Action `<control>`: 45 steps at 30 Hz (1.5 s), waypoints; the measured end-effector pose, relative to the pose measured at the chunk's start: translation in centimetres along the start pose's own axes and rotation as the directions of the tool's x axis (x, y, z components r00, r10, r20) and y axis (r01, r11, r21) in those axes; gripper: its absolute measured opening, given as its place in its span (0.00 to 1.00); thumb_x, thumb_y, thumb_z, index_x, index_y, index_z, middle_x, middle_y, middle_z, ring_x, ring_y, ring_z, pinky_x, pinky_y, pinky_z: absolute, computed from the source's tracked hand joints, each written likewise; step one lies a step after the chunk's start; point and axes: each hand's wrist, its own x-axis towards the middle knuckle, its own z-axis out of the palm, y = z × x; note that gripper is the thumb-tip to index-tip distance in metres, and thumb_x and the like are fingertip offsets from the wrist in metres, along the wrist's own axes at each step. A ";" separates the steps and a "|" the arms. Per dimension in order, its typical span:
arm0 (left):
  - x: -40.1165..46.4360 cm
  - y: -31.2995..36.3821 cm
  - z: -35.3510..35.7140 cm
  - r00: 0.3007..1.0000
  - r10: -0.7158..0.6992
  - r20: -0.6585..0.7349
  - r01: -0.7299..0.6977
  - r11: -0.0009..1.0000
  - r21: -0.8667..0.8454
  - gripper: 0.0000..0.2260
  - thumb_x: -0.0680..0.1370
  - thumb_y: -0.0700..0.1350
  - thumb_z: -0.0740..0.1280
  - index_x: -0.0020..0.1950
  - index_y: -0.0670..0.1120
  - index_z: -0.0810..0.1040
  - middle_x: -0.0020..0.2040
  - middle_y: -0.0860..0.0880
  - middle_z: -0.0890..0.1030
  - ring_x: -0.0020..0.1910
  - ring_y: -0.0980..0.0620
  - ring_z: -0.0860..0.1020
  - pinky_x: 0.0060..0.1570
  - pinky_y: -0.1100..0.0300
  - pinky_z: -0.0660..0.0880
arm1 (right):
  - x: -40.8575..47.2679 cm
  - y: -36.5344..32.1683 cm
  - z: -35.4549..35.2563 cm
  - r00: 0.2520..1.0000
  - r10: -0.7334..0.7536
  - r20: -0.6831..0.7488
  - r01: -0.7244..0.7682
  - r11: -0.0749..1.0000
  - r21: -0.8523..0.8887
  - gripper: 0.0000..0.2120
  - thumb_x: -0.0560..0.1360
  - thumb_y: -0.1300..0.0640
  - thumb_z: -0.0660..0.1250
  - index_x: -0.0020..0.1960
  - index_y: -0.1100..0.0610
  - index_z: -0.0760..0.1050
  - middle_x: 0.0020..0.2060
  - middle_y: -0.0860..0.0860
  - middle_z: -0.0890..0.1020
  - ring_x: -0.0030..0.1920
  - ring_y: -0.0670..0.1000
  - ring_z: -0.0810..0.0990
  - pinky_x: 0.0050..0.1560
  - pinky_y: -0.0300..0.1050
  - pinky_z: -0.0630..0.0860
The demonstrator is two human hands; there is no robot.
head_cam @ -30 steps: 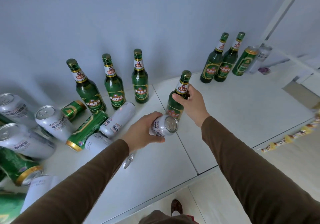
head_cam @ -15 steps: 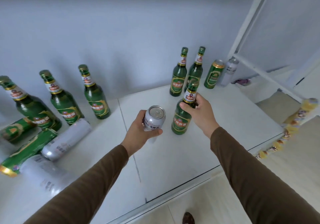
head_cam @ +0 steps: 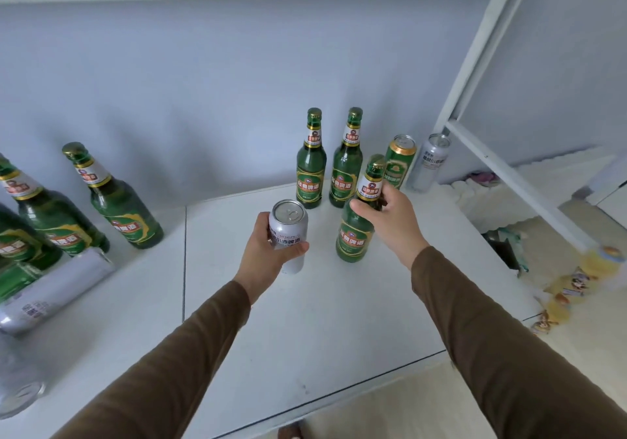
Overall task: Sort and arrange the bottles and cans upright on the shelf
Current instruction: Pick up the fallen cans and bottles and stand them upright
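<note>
My left hand (head_cam: 266, 248) grips a silver can (head_cam: 289, 226), held upright over the white shelf (head_cam: 322, 320). My right hand (head_cam: 390, 216) holds a green bottle (head_cam: 358, 231) by its neck, upright, its base at the shelf surface. Just behind stand two green bottles (head_cam: 310, 167) (head_cam: 346, 163), a green can (head_cam: 399, 163) and a silver can (head_cam: 431, 162), all upright near the back wall. At the left stand three more green bottles (head_cam: 117, 201), with cans lying on their sides (head_cam: 54, 286) in front of them.
A white frame post (head_cam: 475, 65) and a slanted rail (head_cam: 509, 174) bound the shelf at the right. Beyond the right edge lie a dark object (head_cam: 505, 248) and yellow packets (head_cam: 573, 286) on the floor. The shelf's front edge runs across the bottom.
Both hands have carried the silver can and the green bottle to the right, toward the upright group at the back right. The can has turned from tilted to upright.
</note>
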 end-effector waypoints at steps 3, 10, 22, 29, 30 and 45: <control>1.8 0.0 0.9 1.000 -0.003 -0.007 0.003 1.000 0.003 0.25 0.70 0.41 0.79 0.61 0.49 0.71 0.53 0.55 0.80 0.48 0.57 0.79 0.47 0.63 0.77 | 1.7 0.3 -0.5 1.000 -0.001 -0.006 0.001 1.000 -0.014 0.16 0.73 0.52 0.76 0.58 0.52 0.78 0.51 0.42 0.83 0.54 0.46 0.82 0.60 0.55 0.80; 4.9 -0.1 2.9 0.999 -0.017 -0.027 0.017 1.000 0.006 0.26 0.69 0.41 0.80 0.61 0.48 0.71 0.53 0.54 0.80 0.50 0.55 0.79 0.46 0.64 0.75 | 5.1 1.1 -1.3 1.000 -0.006 0.025 0.007 1.000 -0.020 0.17 0.73 0.52 0.76 0.60 0.52 0.77 0.53 0.43 0.83 0.54 0.44 0.82 0.59 0.51 0.80; 5.2 -0.6 4.8 0.990 -0.073 -0.120 0.074 0.997 0.005 0.24 0.68 0.41 0.80 0.59 0.48 0.72 0.51 0.52 0.81 0.43 0.59 0.79 0.45 0.62 0.75 | 8.4 2.5 -0.9 0.990 -0.052 0.130 0.052 0.999 0.001 0.16 0.72 0.52 0.77 0.57 0.52 0.77 0.50 0.43 0.85 0.52 0.45 0.83 0.58 0.53 0.81; 3.0 -0.2 10.7 0.976 -0.073 -0.207 0.076 0.997 0.011 0.25 0.68 0.42 0.80 0.59 0.49 0.72 0.52 0.51 0.82 0.48 0.54 0.80 0.47 0.61 0.76 | 10.1 4.6 -3.3 0.952 -0.088 0.292 0.086 0.996 0.020 0.19 0.71 0.47 0.76 0.59 0.49 0.77 0.53 0.43 0.84 0.55 0.45 0.82 0.60 0.54 0.80; 2.9 -0.1 10.8 0.977 -0.070 -0.203 0.074 0.997 0.010 0.25 0.68 0.42 0.80 0.60 0.49 0.72 0.53 0.51 0.81 0.49 0.54 0.80 0.47 0.61 0.76 | 10.2 4.5 -3.0 0.949 -0.087 0.305 0.083 0.996 0.026 0.19 0.72 0.47 0.75 0.61 0.49 0.77 0.54 0.42 0.84 0.56 0.45 0.82 0.62 0.53 0.79; 5.1 0.9 23.4 1.000 0.005 -0.013 -0.005 1.000 0.021 0.26 0.67 0.41 0.81 0.60 0.50 0.72 0.54 0.54 0.82 0.51 0.57 0.80 0.51 0.63 0.77 | 9.1 11.4 -14.9 0.999 0.012 0.036 -0.013 0.999 0.049 0.17 0.78 0.51 0.71 0.66 0.53 0.76 0.61 0.46 0.80 0.65 0.44 0.77 0.67 0.42 0.71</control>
